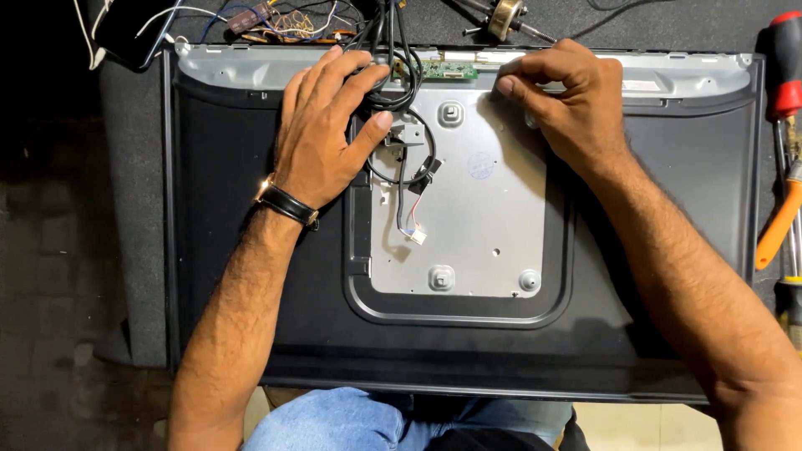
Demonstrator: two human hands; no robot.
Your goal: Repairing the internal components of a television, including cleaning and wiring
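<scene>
The left hand (322,125) lies open, pressing a bundle of black cables (393,79) against the flat panel's back (468,200). The right hand (560,96) pinches closed on something small near the green circuit strip (447,71); what, I cannot tell.

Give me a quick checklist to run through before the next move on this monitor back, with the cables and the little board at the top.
1. Left hand steadying the black cable bundle: ok, palm and thumb rest on it.
2. Right hand grip at the top edge of the metal plate: cannot tell, the pinched fingertips hide what they hold.
3. Green circuit board free of fingers: ok, it lies between the hands.
4. Loose lead with white connector: ok, lying unplugged on the plate.
5. Screwdrivers off the monitor back panel: ok, they lie to its right.
</scene>
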